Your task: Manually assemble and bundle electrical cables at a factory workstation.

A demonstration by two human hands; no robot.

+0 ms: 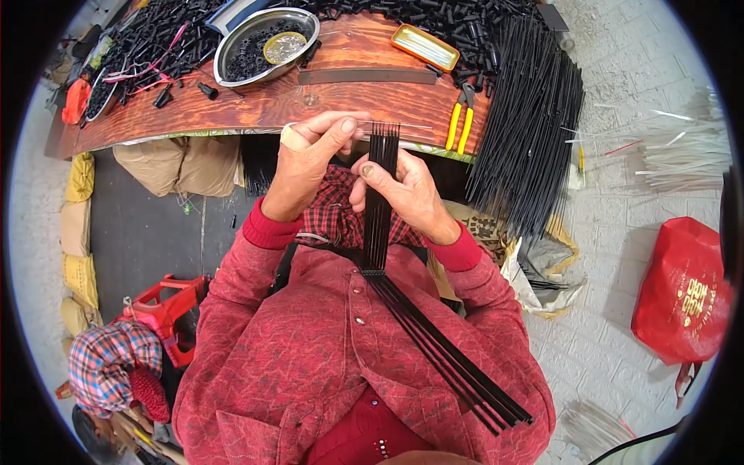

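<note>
A flat row of thin black rods stands in front of my chest, its tips pointing toward the table. A narrow dark band crosses the rods, and below it they slant down to the right across my jacket. My right hand is closed around the row near its upper end, thumb on top. My left hand, with a tan patch on it, pinches at the left of the tips. From its fingertips a thin wire runs sideways across the rod tips and past them to the right.
Ahead is a reddish wooden table. On it are a metal bowl of small black parts, a flat metal bar, an orange-rimmed tin and yellow-handled pliers. Black rods overhang its right end. Another person is lower left.
</note>
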